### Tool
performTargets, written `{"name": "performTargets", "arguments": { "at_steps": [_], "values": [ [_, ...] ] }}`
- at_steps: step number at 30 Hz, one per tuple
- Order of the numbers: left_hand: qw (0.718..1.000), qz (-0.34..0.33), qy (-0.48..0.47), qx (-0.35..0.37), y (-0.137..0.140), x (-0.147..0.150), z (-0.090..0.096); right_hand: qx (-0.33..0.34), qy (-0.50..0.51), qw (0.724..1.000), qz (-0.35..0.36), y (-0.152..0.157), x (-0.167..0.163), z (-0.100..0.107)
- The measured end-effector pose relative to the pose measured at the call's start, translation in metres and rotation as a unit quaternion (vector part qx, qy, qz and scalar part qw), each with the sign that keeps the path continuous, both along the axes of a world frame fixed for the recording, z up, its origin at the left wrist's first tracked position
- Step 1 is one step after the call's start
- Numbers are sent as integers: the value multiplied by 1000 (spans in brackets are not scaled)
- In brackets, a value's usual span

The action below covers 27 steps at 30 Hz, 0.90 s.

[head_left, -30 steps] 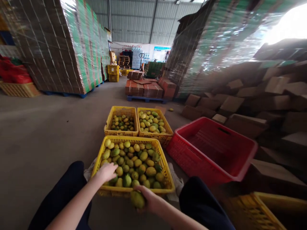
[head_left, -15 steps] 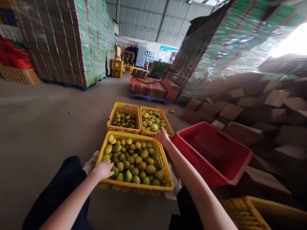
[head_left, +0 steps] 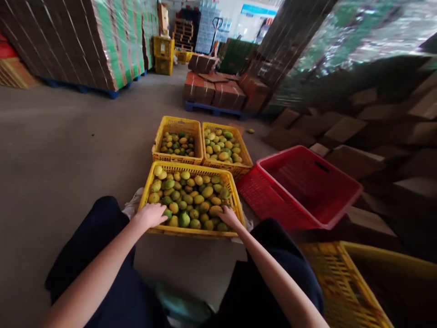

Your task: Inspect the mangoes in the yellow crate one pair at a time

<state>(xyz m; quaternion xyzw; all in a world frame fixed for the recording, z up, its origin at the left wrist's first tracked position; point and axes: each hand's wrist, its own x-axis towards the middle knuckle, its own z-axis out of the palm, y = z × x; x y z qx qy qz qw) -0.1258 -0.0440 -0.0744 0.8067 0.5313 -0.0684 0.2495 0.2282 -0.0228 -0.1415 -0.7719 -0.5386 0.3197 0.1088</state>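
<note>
A yellow plastic crate (head_left: pixel 191 233) full of yellow and green lemons (head_left: pixel 188 199) stands on the floor between my knees. My left hand (head_left: pixel 150 216) lies over its left front part, fingers stretched out beside a green lemon (head_left: pixel 167 213). At the right front, my right hand (head_left: pixel 230 217) reaches down onto the lemons with its fingers apart, the tips touching fruit. Neither hand has a lemon lifted. Behind this crate stand two more yellow crates with lemons, a left one (head_left: pixel 157 142) and a right one (head_left: pixel 246 156).
A red crate (head_left: pixel 262 193) stands tilted on my right, with another yellow crate (head_left: pixel 327 269) nearer to me. Scattered cardboard boxes (head_left: pixel 355 161) lie beyond. Stacked cartons on a blue pallet (head_left: pixel 218 110) and a wrapped stack (head_left: pixel 119 50) stand farther back.
My right hand has come back from the rear right crate to the front crate's lemons. My left hand stays at the left front. The view has tipped downward.
</note>
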Motion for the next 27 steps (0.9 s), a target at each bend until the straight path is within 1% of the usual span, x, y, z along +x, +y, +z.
{"name": "performTargets", "arguments": {
  "at_steps": [3,7,10,13,16,19,23,27],
  "values": [
    [999,2,45,-25,1,3,6,-28,-92,995,25,0,2,-7],
    [995,-18,87,-42,1,9,20,-36,-174,982,66,6,-1,-12],
    [992,-17,114,-49,2,13,28,-41,-231,966,110,11,-5,-18],
    [990,-14,130,-50,3,15,30,-46,-280,949,138,15,-8,-24],
    [989,-21,133,-55,3,19,28,-47,-292,945,139,18,-7,-26],
    [988,-33,141,-59,3,22,25,-46,-286,947,136,19,-5,-25],
    [989,-42,134,-53,4,22,18,-47,-263,959,94,18,-5,-23],
    [994,-23,95,-39,5,17,8,-48,-255,963,66,20,-6,-21]
  ]
}}
